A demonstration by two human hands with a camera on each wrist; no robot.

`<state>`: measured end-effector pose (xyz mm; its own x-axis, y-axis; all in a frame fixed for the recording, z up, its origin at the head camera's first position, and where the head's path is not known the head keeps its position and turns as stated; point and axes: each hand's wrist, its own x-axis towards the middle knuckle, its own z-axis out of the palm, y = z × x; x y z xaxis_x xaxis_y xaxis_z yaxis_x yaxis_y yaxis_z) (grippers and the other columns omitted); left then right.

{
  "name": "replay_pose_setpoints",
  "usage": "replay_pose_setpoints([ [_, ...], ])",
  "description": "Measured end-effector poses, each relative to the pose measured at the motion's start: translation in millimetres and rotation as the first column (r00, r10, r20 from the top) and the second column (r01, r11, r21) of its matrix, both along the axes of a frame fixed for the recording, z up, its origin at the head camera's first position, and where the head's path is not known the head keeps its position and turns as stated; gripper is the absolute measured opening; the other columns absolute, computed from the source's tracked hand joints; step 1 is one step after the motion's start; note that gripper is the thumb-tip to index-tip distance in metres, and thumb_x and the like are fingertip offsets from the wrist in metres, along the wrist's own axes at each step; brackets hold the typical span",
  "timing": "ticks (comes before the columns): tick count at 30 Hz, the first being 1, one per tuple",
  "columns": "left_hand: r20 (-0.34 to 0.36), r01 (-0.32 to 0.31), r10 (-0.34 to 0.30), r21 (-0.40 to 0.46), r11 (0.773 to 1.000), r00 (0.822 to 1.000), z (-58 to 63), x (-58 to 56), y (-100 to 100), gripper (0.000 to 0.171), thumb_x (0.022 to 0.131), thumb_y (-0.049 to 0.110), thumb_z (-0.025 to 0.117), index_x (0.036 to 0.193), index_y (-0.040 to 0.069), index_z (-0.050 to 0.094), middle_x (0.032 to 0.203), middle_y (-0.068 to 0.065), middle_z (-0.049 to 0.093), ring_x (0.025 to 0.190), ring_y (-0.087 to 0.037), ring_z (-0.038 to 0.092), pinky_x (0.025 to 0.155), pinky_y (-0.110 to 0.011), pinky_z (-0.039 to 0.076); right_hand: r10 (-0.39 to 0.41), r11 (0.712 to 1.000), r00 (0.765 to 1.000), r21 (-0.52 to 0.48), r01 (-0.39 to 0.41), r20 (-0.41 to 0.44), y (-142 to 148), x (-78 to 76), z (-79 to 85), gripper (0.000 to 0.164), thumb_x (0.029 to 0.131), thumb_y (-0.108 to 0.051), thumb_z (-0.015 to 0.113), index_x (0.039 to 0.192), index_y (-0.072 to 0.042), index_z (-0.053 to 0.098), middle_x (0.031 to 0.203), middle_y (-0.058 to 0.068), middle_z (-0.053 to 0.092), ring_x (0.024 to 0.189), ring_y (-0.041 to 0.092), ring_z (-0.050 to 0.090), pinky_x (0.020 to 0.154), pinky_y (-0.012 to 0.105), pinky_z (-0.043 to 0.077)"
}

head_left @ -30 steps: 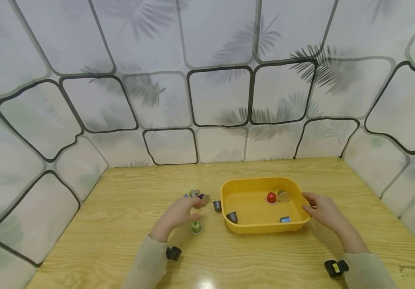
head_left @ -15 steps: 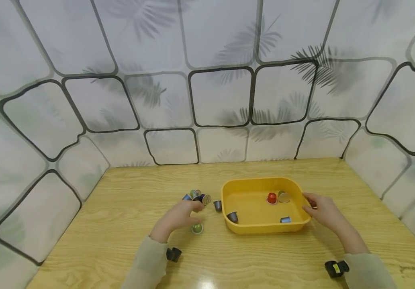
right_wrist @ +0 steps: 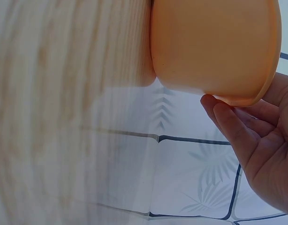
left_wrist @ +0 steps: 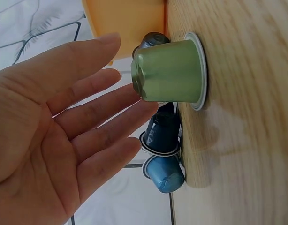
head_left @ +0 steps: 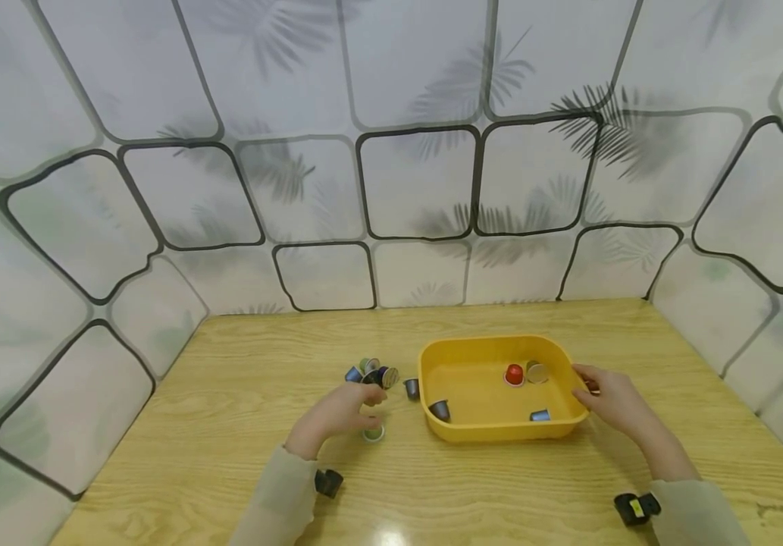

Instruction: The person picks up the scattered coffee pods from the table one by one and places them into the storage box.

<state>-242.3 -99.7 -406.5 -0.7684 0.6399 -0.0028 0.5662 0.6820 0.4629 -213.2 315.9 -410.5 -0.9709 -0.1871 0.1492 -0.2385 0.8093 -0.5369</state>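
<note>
My left hand (head_left: 336,413), fingers spread and slightly bent, hovers over an upright green coffee capsule (left_wrist: 170,72) that stands rim-down on the table. In the head view the thumb partly covers this capsule. Just beyond the fingers lies a small cluster: a light blue capsule (left_wrist: 165,173), a dark capsule (left_wrist: 162,131), a purple one with its lid (head_left: 389,377) showing, and a green one (head_left: 368,365). On the right, my right hand (head_left: 609,394) grips the rim of a yellow plastic bin (head_left: 493,432), fingers under the edge and thumb at the top.
Inside the bin are a red capsule (head_left: 514,374), a capsule with a pale gold lid (head_left: 537,371), a blue capsule (head_left: 540,415) and a dark one (head_left: 440,411). Another dark grey capsule (head_left: 411,389) lies against its left wall outside. A patterned curtain (head_left: 418,182) encloses the wooden table (head_left: 248,349).
My left hand has drawn slightly back and down towards the near green capsule, uncovering more of the cluster behind. The right hand stays on the bin's rim.
</note>
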Motion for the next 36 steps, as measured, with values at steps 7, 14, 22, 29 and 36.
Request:
replay_pose_setpoints([
  [7,0.057,-0.011,0.012,-0.007,1.0,0.998,-4.3,-2.4,0,0.033,0.077,0.013,0.067,0.108,0.002,0.058,0.104,-0.009,0.06,0.095,-0.022,0.056,0.08,-0.036,0.045,0.005,1.0,1.0,0.005,-0.005,-0.013,1,-1.0,0.2,0.041,0.082,-0.001,0.057,0.116,0.018,0.044,0.106,0.033,0.052,0.087,0.039,0.056,0.065,0.04,0.05],
  [14,0.058,-0.002,0.004,-0.032,0.999,0.998,-6.5,-1.3,1,0.033,0.076,0.015,0.068,0.105,0.002,0.059,0.101,-0.009,0.061,0.092,-0.021,0.056,0.079,-0.035,0.045,0.018,1.0,0.999,0.001,-0.018,-0.036,2,-1.5,-1.4,0.04,0.082,0.0,0.057,0.115,0.019,0.045,0.105,0.033,0.052,0.086,0.039,0.056,0.065,0.04,0.05],
  [22,0.059,-0.001,0.003,-0.048,0.999,0.998,-7.8,-1.8,1,0.033,0.076,0.017,0.069,0.105,0.003,0.059,0.099,-0.008,0.062,0.091,-0.02,0.057,0.078,-0.033,0.045,0.01,1.0,1.0,0.004,-0.01,-0.025,1,-2.1,-1.5,0.04,0.082,0.0,0.056,0.116,0.019,0.044,0.107,0.034,0.051,0.088,0.04,0.055,0.066,0.041,0.05],
  [29,0.047,0.015,-0.013,-0.059,0.998,0.999,-9.3,-2.3,1,0.033,0.075,0.015,0.069,0.104,0.003,0.06,0.098,-0.007,0.062,0.09,-0.019,0.057,0.079,-0.032,0.045,0.004,1.0,1.0,0.009,-0.003,-0.018,1,-2.3,-2.7,0.041,0.082,0.0,0.057,0.116,0.018,0.045,0.107,0.033,0.052,0.087,0.039,0.056,0.066,0.04,0.05],
  [36,0.025,0.03,-0.028,-0.066,0.997,0.999,-12.3,-3.8,1,0.031,0.074,0.014,0.069,0.101,0.002,0.061,0.094,-0.006,0.062,0.087,-0.018,0.057,0.077,-0.031,0.045,0.006,1.0,1.0,0.001,-0.006,-0.009,1,-1.3,-2.0,0.041,0.083,-0.001,0.057,0.117,0.018,0.044,0.107,0.033,0.052,0.088,0.039,0.055,0.065,0.039,0.05],
])
